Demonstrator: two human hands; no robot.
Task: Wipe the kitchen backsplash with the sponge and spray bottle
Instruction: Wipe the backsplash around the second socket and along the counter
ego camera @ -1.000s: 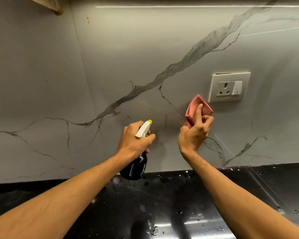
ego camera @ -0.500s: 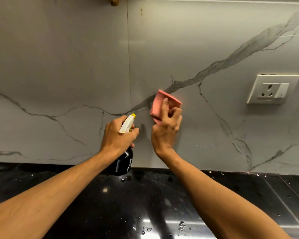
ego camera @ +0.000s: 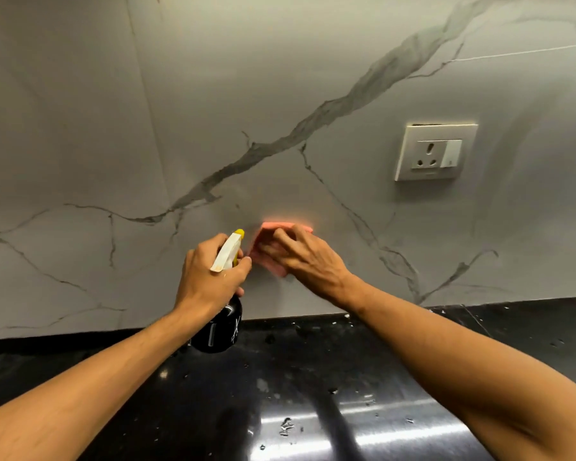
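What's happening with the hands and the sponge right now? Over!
Left grip round spray bottle. Right grip holds pink sponge against backsplash, sponge blurred. Wall socket off right, apart from sponge. Over.

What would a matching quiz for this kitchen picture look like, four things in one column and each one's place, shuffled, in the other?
Things
1. black spray bottle with white trigger
2. pink sponge
3. white wall socket with switch
4. glossy black countertop

Places
A. set in the wall, upper right
B. under the right hand, against the grey marble backsplash
C. along the foot of the backsplash, speckled with droplets
D. gripped by the left hand

Pairs: 1-D, 2-B, 3-A, 4-C.
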